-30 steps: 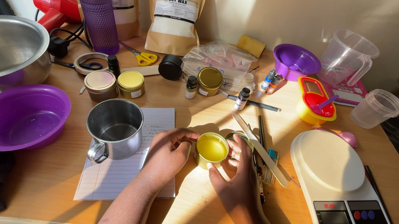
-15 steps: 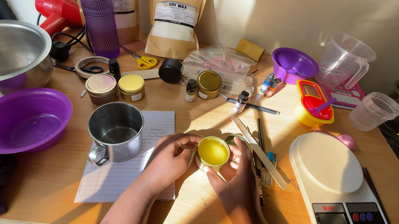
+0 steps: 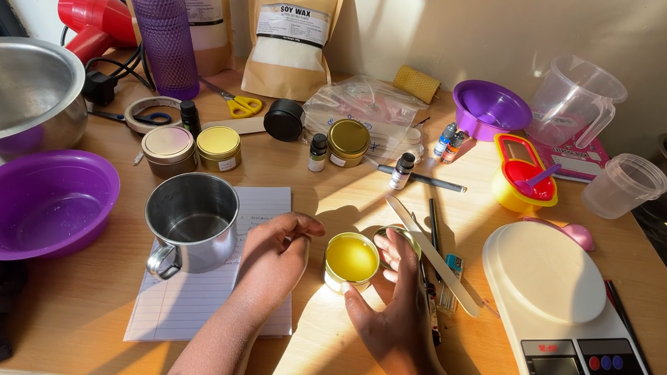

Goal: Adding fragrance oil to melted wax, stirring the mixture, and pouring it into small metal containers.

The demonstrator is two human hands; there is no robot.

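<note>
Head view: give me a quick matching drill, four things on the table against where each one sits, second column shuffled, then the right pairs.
Things:
1. small open tin
2. steel mug
3. kitchen scale
4. purple bottle

Places:
A. at the back left, beside the red hair dryer
B. between the left hand and right hand
C. on the lined notepad, left of the hands
D. near the table's right front edge

Pairs: 1-B, 2-C, 3-D, 4-A
</note>
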